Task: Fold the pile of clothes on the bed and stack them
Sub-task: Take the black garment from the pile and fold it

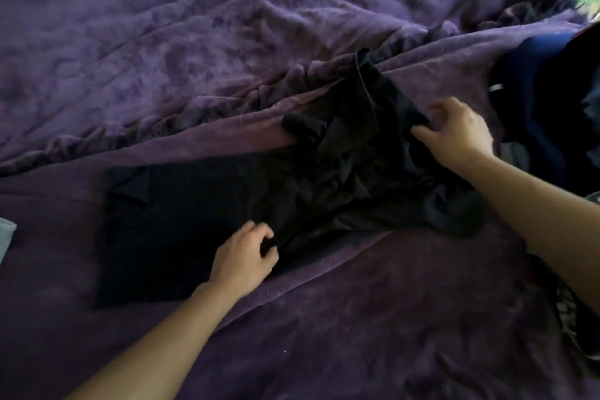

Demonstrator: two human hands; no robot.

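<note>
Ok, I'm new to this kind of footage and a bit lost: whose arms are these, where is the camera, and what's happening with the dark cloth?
There is no machine here. A person wears one camera on the head, looking down at their own bare arms. A purple blanket covers the bed. The left hand and the right hand each pinch a crumpled black garment lying on it. More dark clothes lie at the right edge.

Black garment (341, 172), dark navy folded cloth (156, 237), mottled purple blanket (227, 26), navy and black pile (552, 91), pale grey scrap (6, 234)
</note>
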